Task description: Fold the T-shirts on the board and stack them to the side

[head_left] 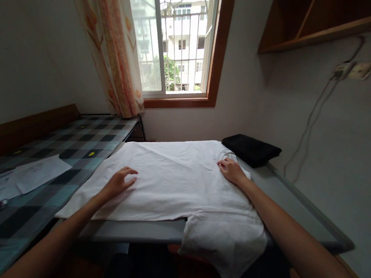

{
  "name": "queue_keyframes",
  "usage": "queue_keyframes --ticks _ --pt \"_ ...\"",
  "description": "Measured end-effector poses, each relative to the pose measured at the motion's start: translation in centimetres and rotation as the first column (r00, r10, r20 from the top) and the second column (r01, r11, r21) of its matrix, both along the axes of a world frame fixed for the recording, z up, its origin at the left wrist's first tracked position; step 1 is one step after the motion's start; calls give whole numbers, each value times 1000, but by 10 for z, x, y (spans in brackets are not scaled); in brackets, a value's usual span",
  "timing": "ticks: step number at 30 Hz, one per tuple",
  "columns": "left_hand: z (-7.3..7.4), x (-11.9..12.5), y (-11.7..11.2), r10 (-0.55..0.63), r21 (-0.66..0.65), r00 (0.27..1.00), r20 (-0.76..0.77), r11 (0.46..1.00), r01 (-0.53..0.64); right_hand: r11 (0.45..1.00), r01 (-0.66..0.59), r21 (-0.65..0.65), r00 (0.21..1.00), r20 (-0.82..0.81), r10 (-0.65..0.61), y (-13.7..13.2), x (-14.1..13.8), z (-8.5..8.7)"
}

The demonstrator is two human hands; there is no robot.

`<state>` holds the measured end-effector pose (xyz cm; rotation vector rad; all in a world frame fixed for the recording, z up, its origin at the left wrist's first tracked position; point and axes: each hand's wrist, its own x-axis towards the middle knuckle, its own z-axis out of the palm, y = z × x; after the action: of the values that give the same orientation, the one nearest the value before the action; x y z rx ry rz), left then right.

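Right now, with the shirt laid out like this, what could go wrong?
1. The near sleeve hangs over the edge of the grey table, so its weight might drag the white shirt askew.
2. The black item sits right by the collar end, near the right hand; a sideways sweep could bump it.
3. Faint wrinkles in the fabric could set as creases if pressed.

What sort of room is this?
Probably a bedroom in a home: there is what looks like a check-patterned bed on the left, a flowered curtain by the window, and a wall shelf.
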<state>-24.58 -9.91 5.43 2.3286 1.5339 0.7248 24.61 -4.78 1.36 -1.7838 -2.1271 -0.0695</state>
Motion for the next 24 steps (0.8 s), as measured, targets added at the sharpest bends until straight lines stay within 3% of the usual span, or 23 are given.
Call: queue_keyframes --ticks 2,4,9,14,24 --pt "-13 29 -2 -44 14 997 -71 999 45 1000 -19 -21 999 36 19 -12 -1 2" --pt "-23 52 -6 -16 42 985 -172 999 24 1000 -7 -26 998 67 8 -27 -3 1" --pt "-34 83 -20 112 -43 904 -412 989 -142 986 137 -98 983 135 -123 -65 -15 -6" --pt "-39 86 -21 123 -55 867 -483 984 -170 971 192 -144 970 176 -166 -70 -22 -6" --pt "-44 77 17 127 -55 878 -462 984 -171 969 177 -171 979 135 -155 -26 -26 -4"
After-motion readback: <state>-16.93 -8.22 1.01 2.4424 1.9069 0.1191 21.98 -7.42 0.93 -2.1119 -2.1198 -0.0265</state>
